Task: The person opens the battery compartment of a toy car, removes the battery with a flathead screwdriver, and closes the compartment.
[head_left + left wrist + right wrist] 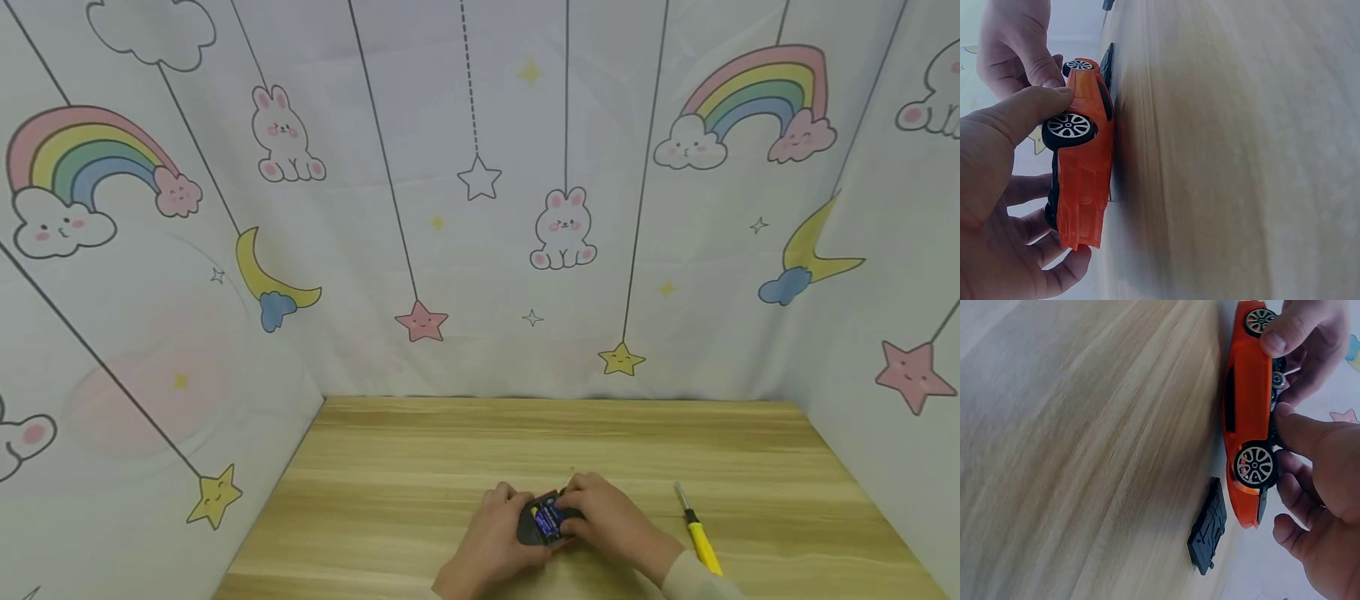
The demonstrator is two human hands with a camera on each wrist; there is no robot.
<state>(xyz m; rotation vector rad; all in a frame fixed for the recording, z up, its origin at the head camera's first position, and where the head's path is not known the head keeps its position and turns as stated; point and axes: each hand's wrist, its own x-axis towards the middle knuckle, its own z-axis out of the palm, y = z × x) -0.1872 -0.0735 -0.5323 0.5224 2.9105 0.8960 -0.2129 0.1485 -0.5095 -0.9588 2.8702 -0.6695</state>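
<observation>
An orange toy car (1088,162) lies upside down, its black underside (530,527) facing up. Dark blue batteries (550,518) show in the open compartment in its underside. My left hand (495,529) grips one end of the car, its thumb along the side by a wheel (1069,126) and its fingers around the far side. At the other end is my right hand (609,518), with bent fingers and thumb on the underside beside the batteries. In the right wrist view a round silver end (1279,379) shows between the two thumbs. The right fingertips are partly hidden.
A black plastic cover (1208,531) lies on the wooden table (420,442) close to the car. To the right of my right hand is a screwdriver (701,537) with a yellow handle. White cloth walls (487,250) printed with stars and rabbits enclose the table.
</observation>
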